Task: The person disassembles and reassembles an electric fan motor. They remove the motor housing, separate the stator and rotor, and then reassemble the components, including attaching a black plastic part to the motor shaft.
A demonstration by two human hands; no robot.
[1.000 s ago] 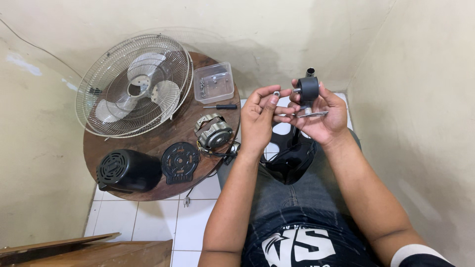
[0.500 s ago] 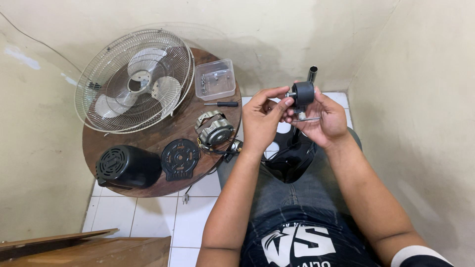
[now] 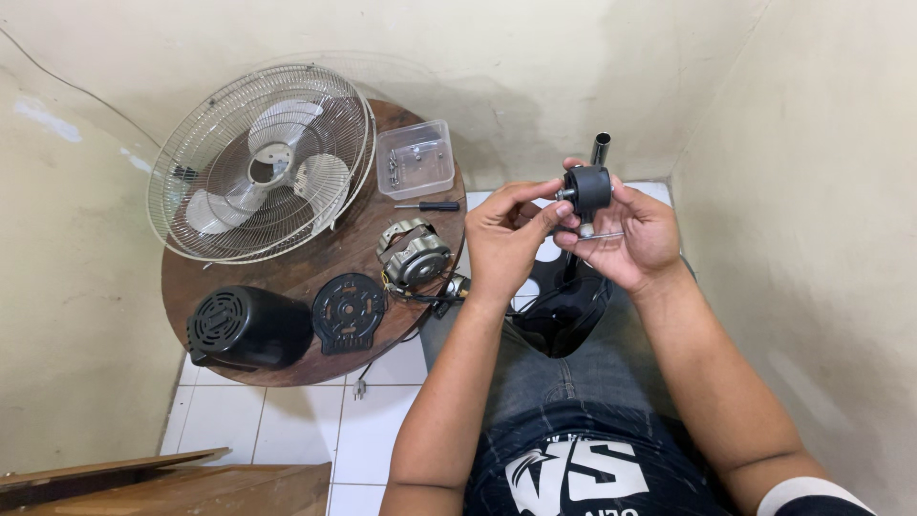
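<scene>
A small black round part [image 3: 589, 188] w/ a short metal stub on its left side is held up at chest height, above the person's lap and right of the desk [image 3: 287, 368]. Right hand [image 3: 626, 234] cradles it from behind and below, grip closed on the part, thumb across its right edge; a thin metal pin [image 3: 604, 234] lies across those fingers. Left hand [image 3: 504, 239] comes in from the left, thumb and forefinger pinched at the stub; can't tell if it truly grips it. Both forearms rise from the bottom of the view, wrists bent inward.

Just behind the part stands a dark metal tube [image 3: 601, 148]. Below the hands, a black fan base [image 3: 564, 311] sits between the knees on jeans.

On the round wooden desk at left: wire fan guard w/ blades [image 3: 263, 158], clear plastic box of screws [image 3: 415, 158], screwdriver [image 3: 428, 205], bare motor [image 3: 413, 256], black round cover plate [image 3: 350, 311], black motor housing [image 3: 244, 328]. White tile floor [image 3: 287, 430] below; a wooden plank [image 3: 162, 483] at bottom left.

Vs a sec ago: hands and part sit a bit higher and closer together, left fingers now at the stub; desk items unmoved
</scene>
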